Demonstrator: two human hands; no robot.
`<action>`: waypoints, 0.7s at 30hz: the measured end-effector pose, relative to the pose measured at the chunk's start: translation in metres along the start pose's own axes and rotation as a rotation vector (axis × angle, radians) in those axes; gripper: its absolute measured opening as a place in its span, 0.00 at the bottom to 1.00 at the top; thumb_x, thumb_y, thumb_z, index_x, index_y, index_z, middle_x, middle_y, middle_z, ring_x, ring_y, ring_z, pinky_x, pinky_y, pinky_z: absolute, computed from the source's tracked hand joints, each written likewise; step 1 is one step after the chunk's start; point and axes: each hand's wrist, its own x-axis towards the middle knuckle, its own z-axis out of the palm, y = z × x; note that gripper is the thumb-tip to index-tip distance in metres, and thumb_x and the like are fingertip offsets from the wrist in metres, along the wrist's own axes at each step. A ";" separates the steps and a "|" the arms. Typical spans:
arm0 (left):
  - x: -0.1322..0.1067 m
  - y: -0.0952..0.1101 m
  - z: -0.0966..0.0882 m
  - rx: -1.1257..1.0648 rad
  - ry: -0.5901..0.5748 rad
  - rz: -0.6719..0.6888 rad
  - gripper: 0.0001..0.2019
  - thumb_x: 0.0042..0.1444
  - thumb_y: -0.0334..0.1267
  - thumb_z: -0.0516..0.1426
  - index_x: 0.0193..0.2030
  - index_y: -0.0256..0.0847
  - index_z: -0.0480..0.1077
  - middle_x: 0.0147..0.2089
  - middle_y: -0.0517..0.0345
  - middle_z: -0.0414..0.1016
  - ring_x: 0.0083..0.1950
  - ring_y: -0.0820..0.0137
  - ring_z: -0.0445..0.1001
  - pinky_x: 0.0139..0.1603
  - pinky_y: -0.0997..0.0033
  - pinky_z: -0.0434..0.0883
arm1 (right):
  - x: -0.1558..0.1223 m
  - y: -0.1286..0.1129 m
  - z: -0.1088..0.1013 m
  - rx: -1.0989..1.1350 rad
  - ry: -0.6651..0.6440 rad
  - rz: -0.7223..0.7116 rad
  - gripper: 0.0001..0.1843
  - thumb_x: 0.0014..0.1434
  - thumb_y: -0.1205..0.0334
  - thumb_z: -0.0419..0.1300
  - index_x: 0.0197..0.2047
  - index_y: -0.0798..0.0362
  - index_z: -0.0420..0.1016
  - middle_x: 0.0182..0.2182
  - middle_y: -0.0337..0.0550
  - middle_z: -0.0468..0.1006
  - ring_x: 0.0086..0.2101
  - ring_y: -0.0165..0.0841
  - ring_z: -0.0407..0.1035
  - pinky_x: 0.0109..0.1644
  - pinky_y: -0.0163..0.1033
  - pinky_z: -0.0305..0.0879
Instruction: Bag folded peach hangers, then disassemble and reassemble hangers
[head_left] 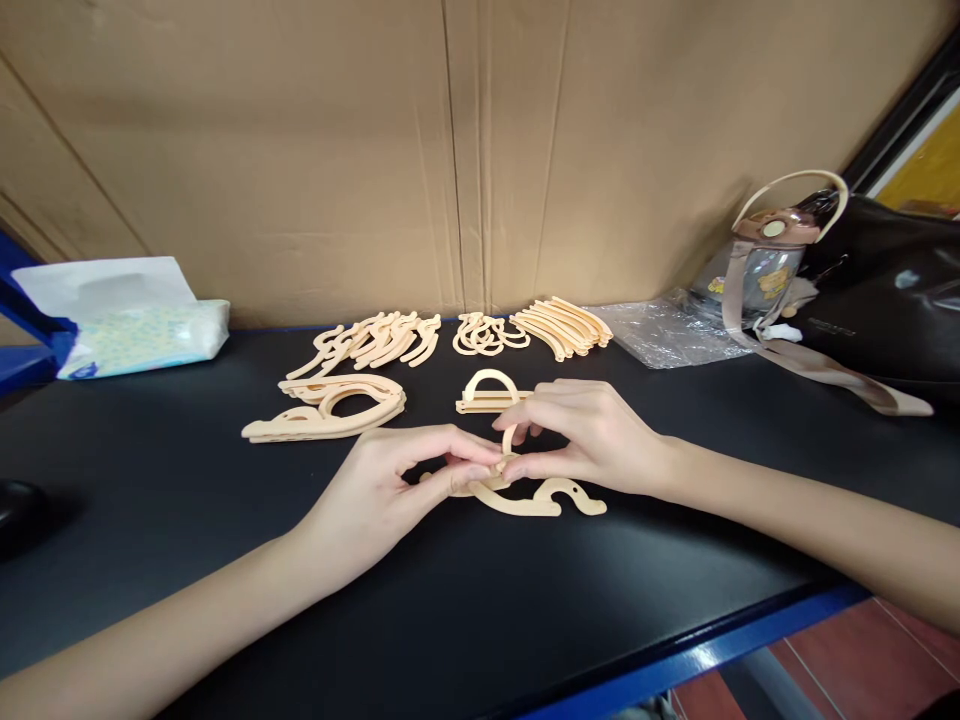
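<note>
My left hand (397, 485) and my right hand (585, 435) meet at the middle of the black table (187, 560). Both pinch a pale wooden cut-out assembly (536, 497), a curvy flat piece lying on the table with a small curved piece standing up between my fingertips. Just behind my hands sits a small arch-shaped wooden piece (487, 392). To the left lies a stack of larger curved wooden pieces (330, 410).
Rows of further wooden pieces (390, 340), rings (487, 335) and curved strips (562, 325) lie at the back by the cardboard wall. A tissue pack (135, 335) is far left, a plastic bag (660, 335), a bottle with strap (765, 270) and a black bag (892, 290) far right.
</note>
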 end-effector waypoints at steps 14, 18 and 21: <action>-0.006 -0.002 0.000 0.536 -0.243 0.274 0.11 0.64 0.42 0.59 0.52 0.47 0.75 0.54 0.57 0.77 0.49 0.65 0.74 0.52 0.64 0.66 | -0.005 0.045 -0.013 0.030 0.033 0.475 0.24 0.57 0.41 0.65 0.43 0.54 0.77 0.33 0.42 0.82 0.34 0.34 0.75 0.41 0.40 0.69; -0.008 0.004 0.002 0.472 -0.272 0.297 0.12 0.63 0.43 0.60 0.52 0.47 0.75 0.51 0.57 0.78 0.47 0.66 0.74 0.50 0.66 0.67 | -0.005 0.049 -0.010 0.088 0.007 0.521 0.24 0.56 0.47 0.67 0.50 0.54 0.76 0.39 0.44 0.83 0.39 0.37 0.76 0.47 0.45 0.71; -0.006 0.001 0.001 0.507 -0.181 0.284 0.15 0.65 0.44 0.57 0.57 0.47 0.72 0.56 0.55 0.77 0.55 0.63 0.73 0.57 0.63 0.67 | -0.005 0.052 -0.008 0.141 -0.044 0.533 0.26 0.56 0.51 0.67 0.54 0.54 0.73 0.42 0.45 0.83 0.41 0.37 0.76 0.50 0.46 0.72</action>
